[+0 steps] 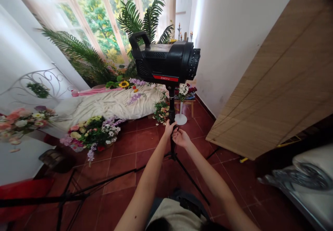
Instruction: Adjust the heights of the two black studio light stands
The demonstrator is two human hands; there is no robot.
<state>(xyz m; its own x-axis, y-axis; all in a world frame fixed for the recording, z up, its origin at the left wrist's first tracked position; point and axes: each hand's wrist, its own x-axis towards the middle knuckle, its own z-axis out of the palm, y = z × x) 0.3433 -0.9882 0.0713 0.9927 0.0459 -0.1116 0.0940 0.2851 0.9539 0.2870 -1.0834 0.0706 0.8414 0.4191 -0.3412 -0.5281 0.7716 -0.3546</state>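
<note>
A black studio light (pixel 163 61) with a red label and a top handle sits on a black light stand (pixel 171 101) in the middle of the head view. My left hand (pixel 169 128) is wrapped round the stand's pole below the lamp. Just to its right, my right hand (pixel 181 137) has its fingers curled at a dark knob on the same pole. The fingertips partly hide that knob. Lower down, the stand's legs spread over the red tiled floor.
Behind the lamp stands a bed (pixel 109 102) with cream covers, with flower arrangements (pixel 91 134) along its front. A second black stand (pixel 62 196) reaches across the lower left. To the right hang a bamboo blind (pixel 260 78) and, below it, ornate silver furniture (pixel 307 179).
</note>
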